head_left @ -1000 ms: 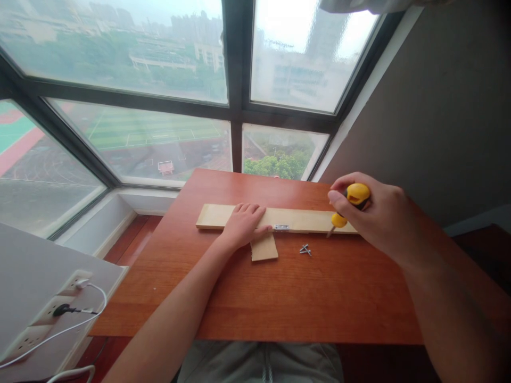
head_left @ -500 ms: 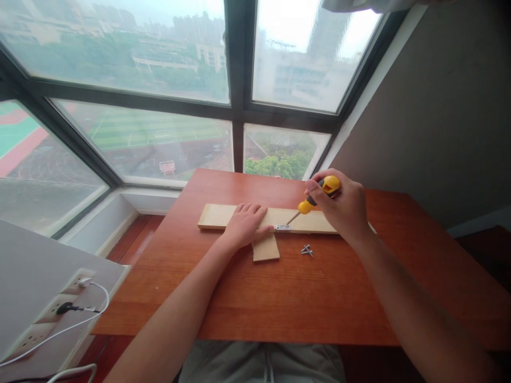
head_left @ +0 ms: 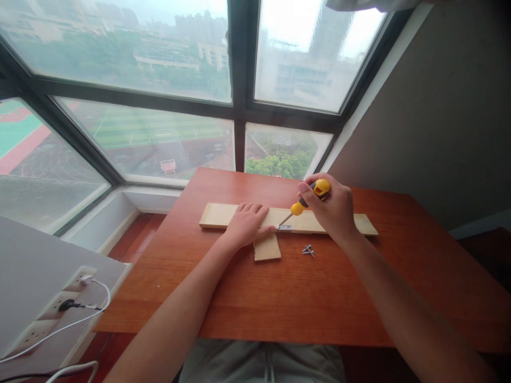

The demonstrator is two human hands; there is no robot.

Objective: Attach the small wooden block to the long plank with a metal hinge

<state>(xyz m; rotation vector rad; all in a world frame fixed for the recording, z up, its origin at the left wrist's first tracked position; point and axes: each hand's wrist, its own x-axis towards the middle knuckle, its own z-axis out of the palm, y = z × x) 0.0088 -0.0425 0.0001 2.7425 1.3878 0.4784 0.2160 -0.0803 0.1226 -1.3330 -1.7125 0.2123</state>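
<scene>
A long pale wooden board (head_left: 215,215) lies across the table. My left hand (head_left: 245,223) rests flat on it, fingers stretched out, the thumb close to a small metal hinge (head_left: 285,227) at the board's near edge. Wrapped around a yellow and black screwdriver (head_left: 297,207) is my right hand (head_left: 333,205). The shaft slants down to the left, its tip at the hinge's left end. A smaller wooden piece (head_left: 267,248) sticks out toward me from under my left hand. Several screws (head_left: 308,250) lie in a small pile right of it.
The reddish-brown table (head_left: 255,298) ends near my lap. Large windows (head_left: 159,127) stand behind it. At lower left, wall sockets (head_left: 51,308) hold plugs with a white cable (head_left: 108,298). A grey wall (head_left: 431,106) slopes at the right.
My right hand has moved the screwdriver left, and its tip has gone from the middle of the hinge to its left end. My left hand stays on the board.
</scene>
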